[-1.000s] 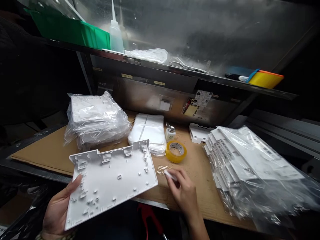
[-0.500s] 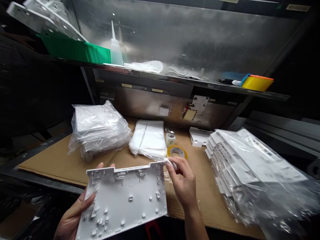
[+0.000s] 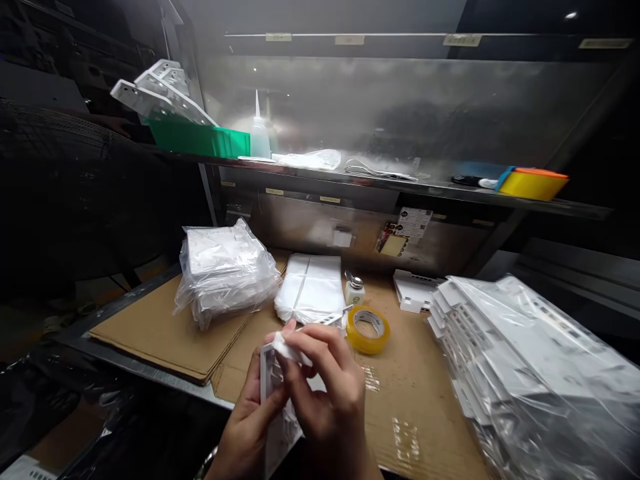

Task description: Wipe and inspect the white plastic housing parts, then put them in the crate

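A white moulded plastic panel (image 3: 281,440) stands tilted almost edge-on near the front of the bench, its ribbed inner side partly covered by my fingers. My left hand (image 3: 245,417) grips it along the left edge. A small wad of white cloth (image 3: 289,348) is pinched in my right hand (image 3: 330,393) and pressed against the panel's top corner. Just beyond my hands lie a roll of yellow tape (image 3: 361,341), a pump bottle (image 3: 355,293) with a metal top, and a pile of clear plastic bags (image 3: 313,288).
Bagged white panels are stacked at left (image 3: 225,267) and right (image 3: 530,360) on the cardboard-covered bench (image 3: 415,387). A white housing (image 3: 414,291) sits at the back. The shelf above bears a green bin (image 3: 200,139), a squeeze bottle (image 3: 260,139) and a yellow container (image 3: 533,185).
The panel has turned from lying broadly face-up to nearly edge-on. Both hands have come close together at its corner, the right one moving left with the cloth. The camera view has shifted.
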`<move>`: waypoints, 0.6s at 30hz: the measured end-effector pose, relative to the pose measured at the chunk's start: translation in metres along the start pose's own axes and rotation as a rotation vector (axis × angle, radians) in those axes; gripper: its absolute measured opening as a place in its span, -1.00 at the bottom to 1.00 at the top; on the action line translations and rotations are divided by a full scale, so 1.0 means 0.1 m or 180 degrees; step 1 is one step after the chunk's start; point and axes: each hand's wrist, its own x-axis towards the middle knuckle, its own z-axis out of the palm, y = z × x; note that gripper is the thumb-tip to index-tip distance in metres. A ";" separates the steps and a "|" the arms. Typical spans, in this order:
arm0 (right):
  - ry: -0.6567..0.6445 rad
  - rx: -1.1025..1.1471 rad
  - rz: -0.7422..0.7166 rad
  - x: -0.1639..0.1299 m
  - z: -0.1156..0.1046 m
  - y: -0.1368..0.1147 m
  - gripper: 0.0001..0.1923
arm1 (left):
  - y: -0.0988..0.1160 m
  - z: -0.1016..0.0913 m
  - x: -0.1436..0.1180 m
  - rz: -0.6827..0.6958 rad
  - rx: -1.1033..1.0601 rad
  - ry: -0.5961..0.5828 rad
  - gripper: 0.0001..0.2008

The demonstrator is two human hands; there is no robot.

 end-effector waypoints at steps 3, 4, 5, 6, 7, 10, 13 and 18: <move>0.0104 -0.0184 0.0038 0.02 -0.02 0.11 -0.74 | -0.04 0.05 0.01 -0.0045 0.0011 0.0228 -0.14; 0.0192 -0.0241 0.0096 0.02 -0.05 0.14 -0.77 | -0.05 0.06 0.01 -0.0032 0.0037 0.0263 -0.14; 0.0267 -0.0277 0.0142 0.02 -0.07 0.16 -0.79 | -0.06 0.07 0.02 -0.0011 0.0059 0.0275 -0.14; 0.0309 -0.0284 0.0156 0.02 -0.08 0.16 -0.79 | -0.07 0.08 0.02 0.0000 0.0070 0.0272 -0.12; 0.0297 -0.0257 0.0132 0.01 -0.08 0.15 -0.78 | -0.09 0.08 0.03 -0.0014 0.0066 0.0261 -0.09; 0.0026 -0.0212 0.0005 0.02 -0.07 0.18 -0.74 | -0.10 0.05 0.05 -0.0155 0.0061 0.0244 -0.04; 0.0042 -0.0753 0.0258 0.09 -0.19 0.52 -0.81 | -0.03 -0.05 0.09 -0.0082 0.0222 0.0313 0.04; 0.0357 -0.2089 0.1875 0.12 -0.62 1.57 -0.64 | 0.32 -0.30 0.13 0.0145 0.0354 0.0394 -0.03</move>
